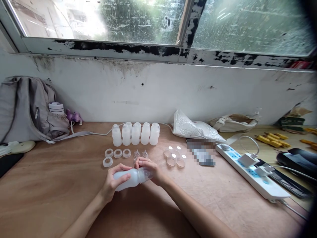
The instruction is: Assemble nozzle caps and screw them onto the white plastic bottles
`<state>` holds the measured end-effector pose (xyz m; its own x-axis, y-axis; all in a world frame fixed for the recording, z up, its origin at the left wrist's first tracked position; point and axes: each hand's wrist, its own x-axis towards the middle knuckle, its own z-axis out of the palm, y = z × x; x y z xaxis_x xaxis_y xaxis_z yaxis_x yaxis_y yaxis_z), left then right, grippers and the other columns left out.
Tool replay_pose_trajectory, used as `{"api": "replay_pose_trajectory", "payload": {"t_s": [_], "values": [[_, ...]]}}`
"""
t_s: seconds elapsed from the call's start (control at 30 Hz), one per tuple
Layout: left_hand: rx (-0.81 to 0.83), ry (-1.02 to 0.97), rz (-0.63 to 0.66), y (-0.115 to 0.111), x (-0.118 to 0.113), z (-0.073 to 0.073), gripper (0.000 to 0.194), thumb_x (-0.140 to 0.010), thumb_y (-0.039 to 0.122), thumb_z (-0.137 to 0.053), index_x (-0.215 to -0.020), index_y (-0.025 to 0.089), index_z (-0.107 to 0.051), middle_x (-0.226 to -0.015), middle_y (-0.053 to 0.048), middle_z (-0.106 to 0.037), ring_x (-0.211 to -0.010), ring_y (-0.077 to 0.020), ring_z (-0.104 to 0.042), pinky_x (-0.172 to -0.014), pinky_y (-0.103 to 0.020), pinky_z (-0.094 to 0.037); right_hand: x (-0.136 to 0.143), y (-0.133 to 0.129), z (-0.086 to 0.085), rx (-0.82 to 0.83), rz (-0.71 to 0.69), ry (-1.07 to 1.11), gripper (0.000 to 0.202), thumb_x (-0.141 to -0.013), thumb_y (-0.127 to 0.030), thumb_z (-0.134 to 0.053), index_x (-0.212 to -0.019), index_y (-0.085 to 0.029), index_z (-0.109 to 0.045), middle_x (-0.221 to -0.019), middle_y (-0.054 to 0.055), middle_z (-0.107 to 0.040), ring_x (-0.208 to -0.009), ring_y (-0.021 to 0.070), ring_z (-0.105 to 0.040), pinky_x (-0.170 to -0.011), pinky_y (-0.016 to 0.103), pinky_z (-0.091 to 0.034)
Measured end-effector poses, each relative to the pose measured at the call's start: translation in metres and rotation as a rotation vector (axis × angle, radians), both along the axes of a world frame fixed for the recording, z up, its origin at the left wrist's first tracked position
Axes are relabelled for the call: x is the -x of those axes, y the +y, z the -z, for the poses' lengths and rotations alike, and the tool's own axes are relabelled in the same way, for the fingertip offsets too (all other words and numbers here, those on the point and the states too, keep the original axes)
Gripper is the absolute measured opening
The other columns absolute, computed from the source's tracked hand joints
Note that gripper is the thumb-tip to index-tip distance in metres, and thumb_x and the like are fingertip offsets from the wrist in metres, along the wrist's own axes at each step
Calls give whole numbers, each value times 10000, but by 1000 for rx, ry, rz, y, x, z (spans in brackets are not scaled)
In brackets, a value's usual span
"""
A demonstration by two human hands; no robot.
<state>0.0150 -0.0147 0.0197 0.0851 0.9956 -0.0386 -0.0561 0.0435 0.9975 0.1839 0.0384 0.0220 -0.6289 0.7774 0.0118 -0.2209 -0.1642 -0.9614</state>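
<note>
A translucent baby bottle (131,178) lies tilted between my hands near the front of the table. My left hand (112,181) wraps round its body. Around the clear cap end of the bottle (146,175) my right hand (152,168) is closed, partly hiding it. Beyond my hands lie several collar rings (118,153) and a few clear nipples (145,154), one half hidden by my right fingers. Several frosted bottles (135,134) stand upright in a row behind them. To the right rest several clear round caps (170,161).
A white power strip (252,172) with plugged-in chargers runs along the right side, beside a blurred-out flat item (201,152). White plastic packaging (188,125) lies near the wall. At the left back sits a grey backpack (27,109); a cable (101,133) trails behind the bottles.
</note>
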Motion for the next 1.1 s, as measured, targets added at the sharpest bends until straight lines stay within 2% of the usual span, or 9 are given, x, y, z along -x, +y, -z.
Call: {"api": "replay_pose_trajectory", "payload": {"t_s": [0.23, 0.37, 0.43, 0.5, 0.6, 0.7, 0.83, 0.97, 1.1], "values": [[-136, 46, -95, -7, -6, 6, 230, -726, 363, -556, -773, 140, -583, -723, -15, -576, -633, -131, -511, -545, -200, -386, -2, 2, -13, -142, 60, -65, 250, -780, -312, -401, -611, -151, -493, -604, 2, -430, -530, 105, -353, -504, 236, -251], [-145, 166, 93, -10, -16, 7, 346, -727, 387, -546, -972, 143, -551, -798, -32, -588, -640, -146, -523, -558, -222, -401, -8, 11, -28, -214, 179, -261, 343, -810, -383, -371, -582, -152, -478, -569, -5, -448, -518, 103, -376, -498, 233, -256], [-167, 265, 216, -12, -23, 10, 372, -690, 374, -589, -967, 128, -554, -777, -31, -589, -635, -150, -517, -560, -228, -398, -8, 13, -36, -273, 249, -370, 402, -825, -436, -347, -575, -152, -481, -558, -6, -449, -512, 102, -376, -498, 234, -262], [-201, 355, 255, -16, -30, 14, 347, -662, 354, -617, -912, 120, -558, -740, -28, -587, -645, -160, -515, -572, -233, -397, -6, 10, -44, -368, 326, -438, 438, -835, -476, -326, -583, -156, -487, -572, -3, -459, -535, 107, -394, -517, 237, -285], [-239, 421, 154, -19, -35, 18, 381, -655, 369, -625, -945, 145, -521, -775, -33, -597, -677, -176, -530, -599, -250, -411, -6, -2, -60, -480, 336, -483, 395, -821, -505, -358, -677, -173, -517, -663, 6, -513, -608, 126, -446, -547, 242, -328], [-266, 431, 27, -20, -33, 14, 407, -664, 395, -621, -986, 185, -487, -826, -31, -606, -704, -185, -549, -619, -260, -422, -12, -19, -73, -564, 209, -521, 312, -729, -494, -534, -853, -209, -549, -812, 13, -555, -675, 139, -477, -578, 253, -370], [-245, 423, 18, -19, -29, 9, 414, -689, 407, -604, -1021, 200, -471, -844, -30, -623, -706, -187, -567, -625, -266, -432, -19, -29, -72, -574, 128, -533, 378, -673, -445, -622, -972, -229, -535, -809, 12, -558, -670, 139, -500, -562, 256, -406], [-262, 428, 1, -13, -28, 17, 575, -703, 402, -594, -1193, 207, -364, -1066, -90, -580, -954, -229, -545, -792, -332, -425, -34, -17, -72, -585, 221, -536, 375, -669, -407, -638, -973, -207, -547, -831, 33, -578, -721, 157, -532, -607, 286, -447], [-314, 517, -140, -5, -21, 25, 465, -780, 390, -493, -1190, 201, -384, -1113, -104, -542, -1059, -218, -494, -877, -374, -386, -69, 9, -98, -646, 420, -579, 394, -669, -398, -635, -992, -190, -548, -863, 50, -590, -745, 163, -559, -656, 313, -466]]}}
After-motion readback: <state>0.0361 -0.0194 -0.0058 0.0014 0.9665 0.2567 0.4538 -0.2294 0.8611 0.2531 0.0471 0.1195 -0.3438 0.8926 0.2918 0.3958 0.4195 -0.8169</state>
